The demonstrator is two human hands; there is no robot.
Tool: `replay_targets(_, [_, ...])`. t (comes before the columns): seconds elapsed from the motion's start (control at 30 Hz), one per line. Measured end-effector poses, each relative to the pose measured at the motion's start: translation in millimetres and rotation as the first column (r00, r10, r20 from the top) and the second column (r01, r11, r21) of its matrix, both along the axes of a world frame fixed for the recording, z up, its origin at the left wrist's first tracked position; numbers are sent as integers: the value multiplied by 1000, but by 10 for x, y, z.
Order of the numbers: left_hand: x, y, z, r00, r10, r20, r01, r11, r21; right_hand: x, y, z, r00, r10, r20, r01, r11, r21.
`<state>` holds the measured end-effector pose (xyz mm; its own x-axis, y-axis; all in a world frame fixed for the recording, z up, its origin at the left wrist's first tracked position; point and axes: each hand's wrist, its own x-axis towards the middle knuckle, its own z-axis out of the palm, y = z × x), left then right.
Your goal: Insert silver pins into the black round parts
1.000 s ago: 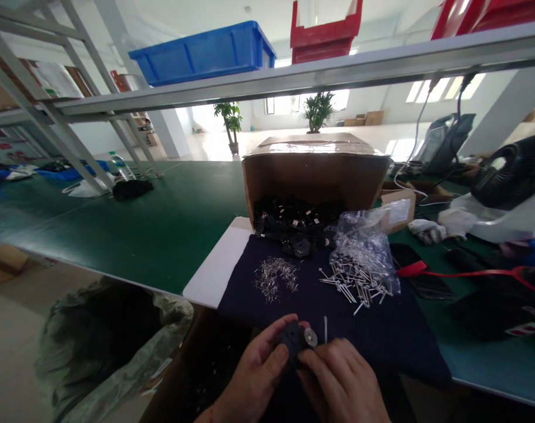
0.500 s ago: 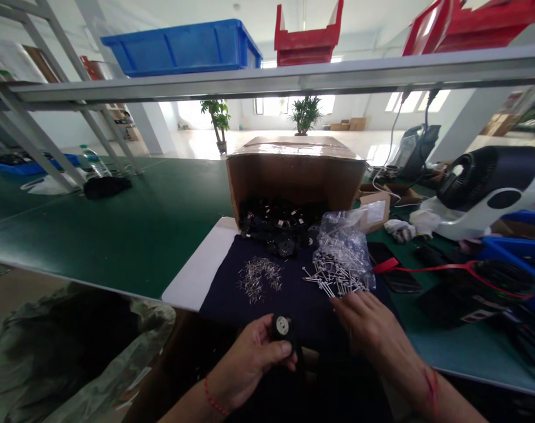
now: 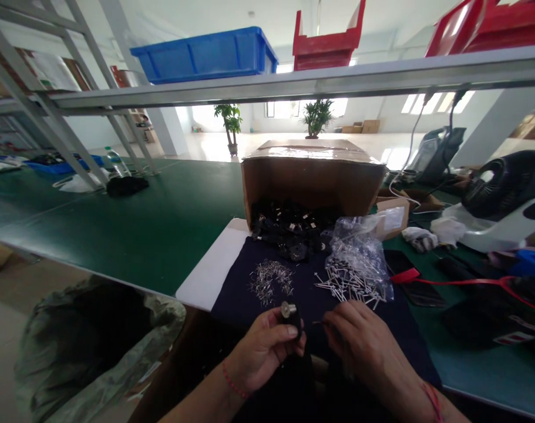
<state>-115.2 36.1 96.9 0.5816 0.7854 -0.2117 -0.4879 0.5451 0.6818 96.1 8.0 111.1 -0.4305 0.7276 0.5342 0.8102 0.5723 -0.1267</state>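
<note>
Pin [image 3: 317, 322] your right hand [image 3: 364, 338] pinches looks unjoined to the black part [image 3: 294, 320] your left hand [image 3: 262, 343] grips, loose pins [image 3: 354, 284] remaining.

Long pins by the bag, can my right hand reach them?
Probably yes: the right hand is close to the long pins, nothing visible between them, though its fingers seem to pinch something thin.

Left hand [image 3: 267, 346] grips black part [image 3: 295, 322], round metal piece [image 3: 287, 309] at top. Right hand [image 3: 368, 338], near it, pinches thin pin [image 3: 317, 322]. On dark cloth [image 3: 308, 294]: small pin pile [image 3: 267, 283], longer pins [image 3: 353, 285] spilling from clear bag [image 3: 357, 244]. Behind, cardboard box [image 3: 315, 179] on green surface [image 3: 183, 197].
</note>
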Motion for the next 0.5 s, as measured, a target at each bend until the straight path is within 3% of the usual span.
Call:
replay_targets(0.2, [-87,30,-10,999,3,46,-3,1000,6,-403,-29,-53,990,44,-135,-37,998,55])
replay_targets(0.33, [-171,78,16,1000,-6,27,5,999,36,-486,21,-121,984,43,-170,-30,996,82])
replay_targets(0.5, [-240,263,63,988,-111,-111,121,988,93,-522,142,-215,983,78,-164,-70,996,51])
